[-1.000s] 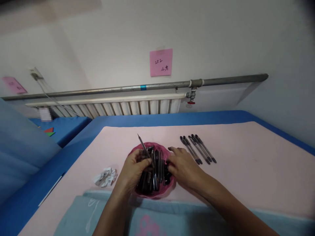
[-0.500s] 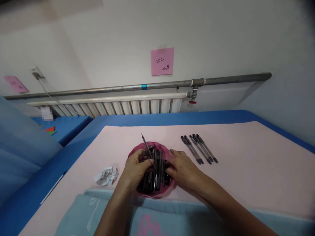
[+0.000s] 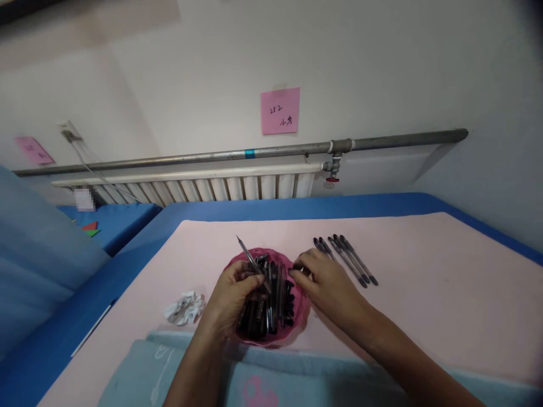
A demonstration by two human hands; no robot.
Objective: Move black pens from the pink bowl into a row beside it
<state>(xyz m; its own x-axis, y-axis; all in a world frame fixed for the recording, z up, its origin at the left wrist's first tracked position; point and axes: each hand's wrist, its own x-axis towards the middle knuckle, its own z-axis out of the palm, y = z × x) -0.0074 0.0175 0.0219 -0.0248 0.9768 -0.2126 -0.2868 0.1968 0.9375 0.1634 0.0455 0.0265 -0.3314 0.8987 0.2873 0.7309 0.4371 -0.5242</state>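
My left hand (image 3: 235, 288) grips an uncapped pen (image 3: 250, 254) over the left side of a pink basket (image 3: 303, 316), its tip pointing up and to the left. Clear pen barrels (image 3: 271, 299) and small black caps (image 3: 289, 305) fill the basket. At the basket's upper right edge, my right hand (image 3: 322, 277) pinches a small black piece that looks like a pen cap (image 3: 292, 271). Just beyond that hand, several capped pens (image 3: 354, 257) lie side by side on the pink sheet, partly covered by my fingers.
Crumpled white paper (image 3: 185, 308) lies left of the basket on the pink sheet (image 3: 424, 282). A light blue cloth (image 3: 331, 362) runs along the near edge. Behind the blue-edged table stand a radiator (image 3: 229, 186) and a metal pipe (image 3: 178, 159). Blue fabric (image 3: 38, 254) hangs at left.
My right hand has lifted out of the basket's right side and moved up and right, with a small black piece at its fingertips. My left hand still holds the pen, slightly more tilted.
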